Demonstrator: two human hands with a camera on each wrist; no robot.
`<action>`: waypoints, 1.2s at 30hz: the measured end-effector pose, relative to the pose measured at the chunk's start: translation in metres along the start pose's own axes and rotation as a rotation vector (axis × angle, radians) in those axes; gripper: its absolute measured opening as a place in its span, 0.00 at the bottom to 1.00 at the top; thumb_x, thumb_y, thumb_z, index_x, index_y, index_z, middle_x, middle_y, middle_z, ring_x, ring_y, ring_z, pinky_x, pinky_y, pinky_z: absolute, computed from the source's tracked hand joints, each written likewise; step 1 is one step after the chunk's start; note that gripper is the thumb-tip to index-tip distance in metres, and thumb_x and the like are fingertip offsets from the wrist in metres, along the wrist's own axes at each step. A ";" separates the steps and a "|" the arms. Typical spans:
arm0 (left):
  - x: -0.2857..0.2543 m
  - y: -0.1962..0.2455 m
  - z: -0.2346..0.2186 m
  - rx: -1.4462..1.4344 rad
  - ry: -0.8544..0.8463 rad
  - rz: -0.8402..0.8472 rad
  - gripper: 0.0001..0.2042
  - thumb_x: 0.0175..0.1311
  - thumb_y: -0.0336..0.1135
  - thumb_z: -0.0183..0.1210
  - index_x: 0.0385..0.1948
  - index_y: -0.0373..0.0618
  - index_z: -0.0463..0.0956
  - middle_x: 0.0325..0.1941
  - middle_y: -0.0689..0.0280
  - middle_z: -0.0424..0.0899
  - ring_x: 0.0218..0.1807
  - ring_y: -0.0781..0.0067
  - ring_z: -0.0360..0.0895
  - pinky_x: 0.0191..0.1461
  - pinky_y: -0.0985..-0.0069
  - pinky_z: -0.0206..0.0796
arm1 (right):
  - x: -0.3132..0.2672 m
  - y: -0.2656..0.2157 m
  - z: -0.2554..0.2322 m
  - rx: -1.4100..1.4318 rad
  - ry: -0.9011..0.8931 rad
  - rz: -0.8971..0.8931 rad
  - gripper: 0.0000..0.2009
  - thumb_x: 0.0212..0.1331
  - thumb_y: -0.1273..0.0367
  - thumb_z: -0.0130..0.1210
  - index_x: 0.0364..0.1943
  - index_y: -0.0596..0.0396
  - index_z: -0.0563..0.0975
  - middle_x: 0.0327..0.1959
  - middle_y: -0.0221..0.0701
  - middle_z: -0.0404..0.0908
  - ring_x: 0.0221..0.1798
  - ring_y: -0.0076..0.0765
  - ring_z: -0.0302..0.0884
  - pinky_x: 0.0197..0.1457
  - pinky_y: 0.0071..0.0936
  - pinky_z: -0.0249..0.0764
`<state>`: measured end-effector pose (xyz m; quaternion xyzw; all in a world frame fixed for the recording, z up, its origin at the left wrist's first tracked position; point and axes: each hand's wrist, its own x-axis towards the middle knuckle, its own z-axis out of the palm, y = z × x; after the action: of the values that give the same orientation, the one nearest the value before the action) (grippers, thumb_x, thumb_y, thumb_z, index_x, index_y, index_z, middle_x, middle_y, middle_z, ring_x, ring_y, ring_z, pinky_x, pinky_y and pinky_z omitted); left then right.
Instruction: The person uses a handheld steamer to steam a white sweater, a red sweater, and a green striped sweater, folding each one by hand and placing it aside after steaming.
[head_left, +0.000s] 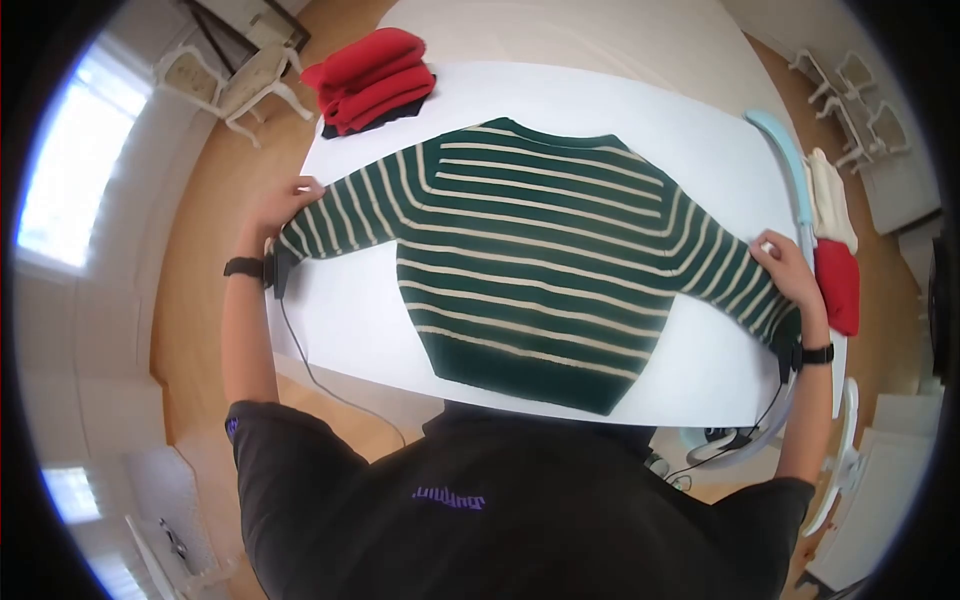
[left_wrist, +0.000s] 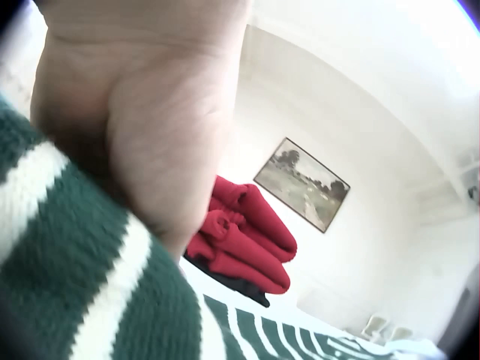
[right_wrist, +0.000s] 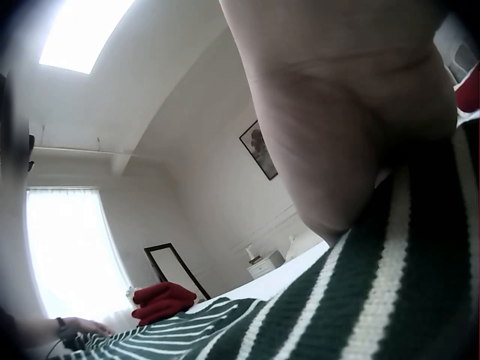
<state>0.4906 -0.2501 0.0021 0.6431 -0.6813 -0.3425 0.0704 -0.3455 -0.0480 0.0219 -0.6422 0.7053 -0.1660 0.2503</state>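
Observation:
A dark green sweater (head_left: 540, 240) with cream stripes lies spread flat on a white table (head_left: 335, 325), its neckline at the far side and the ribbed hem towards the person. Both sleeves reach outward. My left hand (head_left: 288, 204) pinches the upper edge of the left sleeve near its cuff. On the other side, my right hand (head_left: 790, 270) grips the right sleeve close to its cuff, fingers bent. Each wrist view shows the heel of a hand over striped knit (left_wrist: 82, 255), with the fingertips hidden.
Folded red garments (head_left: 378, 80) sit on a black one at the table's far left corner. Along the right edge are a light blue curved bar (head_left: 785, 155), a cream folded cloth (head_left: 832, 200) and a red one (head_left: 838, 288). A cable (head_left: 330, 388) trails from the left wrist.

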 end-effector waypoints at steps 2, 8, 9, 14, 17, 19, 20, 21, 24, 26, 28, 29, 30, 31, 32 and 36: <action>0.000 0.013 -0.001 0.231 0.067 0.020 0.13 0.74 0.44 0.65 0.49 0.45 0.83 0.43 0.64 0.87 0.44 0.73 0.82 0.50 0.70 0.76 | 0.011 0.010 0.008 -0.032 0.044 -0.076 0.11 0.73 0.62 0.61 0.39 0.55 0.78 0.19 0.26 0.71 0.25 0.21 0.64 0.30 0.29 0.61; -0.040 0.057 0.029 0.662 0.455 0.176 0.20 0.68 0.48 0.68 0.55 0.45 0.81 0.59 0.50 0.83 0.57 0.47 0.82 0.62 0.52 0.73 | 0.002 -0.015 0.020 -0.509 0.180 -0.040 0.15 0.71 0.58 0.61 0.51 0.52 0.75 0.45 0.41 0.81 0.45 0.45 0.79 0.49 0.41 0.75; -0.048 0.079 0.037 0.643 0.464 0.313 0.21 0.68 0.47 0.69 0.57 0.46 0.80 0.62 0.51 0.81 0.62 0.46 0.79 0.66 0.54 0.70 | -0.007 -0.050 0.018 -0.590 0.123 0.081 0.20 0.69 0.58 0.62 0.59 0.50 0.74 0.62 0.45 0.76 0.63 0.54 0.75 0.63 0.47 0.72; -0.080 0.190 0.116 0.427 0.154 0.765 0.35 0.69 0.55 0.67 0.75 0.54 0.69 0.85 0.50 0.60 0.84 0.40 0.56 0.84 0.47 0.49 | -0.025 -0.113 0.049 -0.317 0.083 -0.324 0.33 0.67 0.55 0.65 0.75 0.45 0.69 0.78 0.48 0.64 0.80 0.60 0.60 0.80 0.53 0.59; -0.086 0.226 0.168 0.564 -0.076 0.804 0.48 0.64 0.70 0.64 0.83 0.60 0.57 0.90 0.49 0.41 0.89 0.35 0.37 0.85 0.33 0.34 | -0.016 -0.128 0.075 -0.283 -0.014 -0.404 0.36 0.70 0.50 0.61 0.80 0.38 0.64 0.84 0.49 0.55 0.84 0.61 0.55 0.85 0.55 0.53; -0.082 0.232 0.202 0.605 -0.192 0.785 0.55 0.61 0.78 0.60 0.86 0.62 0.48 0.90 0.46 0.34 0.89 0.34 0.29 0.84 0.28 0.27 | -0.006 -0.115 0.090 -0.347 -0.071 -0.290 0.40 0.69 0.43 0.59 0.83 0.33 0.61 0.87 0.47 0.50 0.88 0.61 0.45 0.87 0.59 0.48; -0.081 0.234 0.215 0.650 -0.212 0.758 0.57 0.60 0.81 0.58 0.86 0.63 0.44 0.90 0.44 0.31 0.89 0.33 0.26 0.83 0.27 0.25 | -0.004 -0.114 0.093 -0.371 -0.096 -0.231 0.41 0.68 0.41 0.59 0.83 0.31 0.60 0.88 0.46 0.48 0.89 0.60 0.42 0.87 0.60 0.46; -0.079 0.235 0.222 0.657 -0.194 0.752 0.59 0.59 0.83 0.56 0.87 0.63 0.41 0.90 0.43 0.29 0.89 0.34 0.23 0.82 0.25 0.22 | -0.004 -0.118 0.089 -0.373 -0.090 -0.228 0.41 0.68 0.41 0.59 0.83 0.31 0.60 0.88 0.46 0.48 0.89 0.60 0.42 0.87 0.60 0.46; -0.082 0.242 0.226 0.639 -0.224 0.755 0.60 0.57 0.84 0.57 0.87 0.61 0.41 0.89 0.40 0.27 0.89 0.32 0.22 0.82 0.24 0.22 | -0.002 -0.125 0.081 -0.331 -0.117 -0.062 0.44 0.64 0.38 0.62 0.83 0.29 0.60 0.89 0.43 0.47 0.90 0.59 0.39 0.88 0.59 0.43; -0.083 0.249 0.226 0.618 -0.207 0.775 0.61 0.55 0.85 0.58 0.87 0.62 0.42 0.89 0.39 0.30 0.89 0.31 0.25 0.82 0.24 0.23 | 0.001 -0.111 0.080 -0.332 -0.065 -0.160 0.46 0.61 0.37 0.64 0.83 0.29 0.61 0.89 0.41 0.48 0.90 0.59 0.40 0.88 0.58 0.42; -0.082 0.262 0.215 0.642 -0.275 0.751 0.62 0.53 0.85 0.60 0.86 0.61 0.46 0.89 0.39 0.34 0.89 0.33 0.29 0.82 0.24 0.25 | -0.001 -0.108 0.079 -0.316 -0.059 -0.173 0.47 0.59 0.36 0.65 0.83 0.29 0.62 0.89 0.41 0.49 0.90 0.58 0.40 0.88 0.58 0.41; -0.076 0.268 0.212 0.624 -0.252 0.760 0.61 0.51 0.85 0.61 0.85 0.60 0.50 0.89 0.41 0.38 0.90 0.36 0.32 0.83 0.24 0.26 | -0.002 -0.108 0.077 -0.297 -0.055 -0.193 0.48 0.57 0.35 0.66 0.82 0.29 0.62 0.89 0.42 0.49 0.90 0.58 0.40 0.88 0.58 0.40; -0.067 0.275 0.211 0.588 -0.199 0.763 0.60 0.52 0.85 0.61 0.85 0.60 0.52 0.89 0.42 0.39 0.90 0.38 0.32 0.83 0.25 0.26 | -0.002 -0.109 0.077 -0.295 -0.057 -0.183 0.49 0.55 0.35 0.68 0.82 0.29 0.63 0.88 0.42 0.50 0.90 0.58 0.41 0.88 0.58 0.40; -0.057 0.283 0.210 0.569 -0.163 0.751 0.60 0.53 0.85 0.60 0.85 0.60 0.52 0.89 0.43 0.39 0.90 0.37 0.32 0.83 0.25 0.27 | -0.002 -0.107 0.077 -0.295 -0.051 -0.184 0.50 0.54 0.35 0.68 0.82 0.28 0.63 0.88 0.42 0.50 0.90 0.58 0.41 0.88 0.59 0.40; -0.044 0.290 0.208 0.549 -0.127 0.736 0.60 0.53 0.85 0.60 0.85 0.60 0.52 0.89 0.43 0.38 0.90 0.37 0.32 0.83 0.25 0.27 | -0.001 -0.105 0.078 -0.296 -0.048 -0.187 0.50 0.54 0.34 0.69 0.82 0.28 0.63 0.88 0.42 0.50 0.90 0.58 0.41 0.88 0.59 0.40; 0.018 0.302 0.212 0.561 -0.120 0.585 0.65 0.47 0.86 0.63 0.86 0.61 0.48 0.90 0.42 0.35 0.90 0.38 0.29 0.82 0.23 0.26 | 0.004 -0.099 0.075 -0.322 -0.047 -0.196 0.51 0.52 0.34 0.70 0.82 0.27 0.63 0.88 0.41 0.50 0.90 0.56 0.40 0.88 0.60 0.38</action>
<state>0.1237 -0.2056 0.0041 0.3952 -0.9054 -0.1457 -0.0531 -0.2214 -0.0569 0.0146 -0.7433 0.6507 -0.0594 0.1432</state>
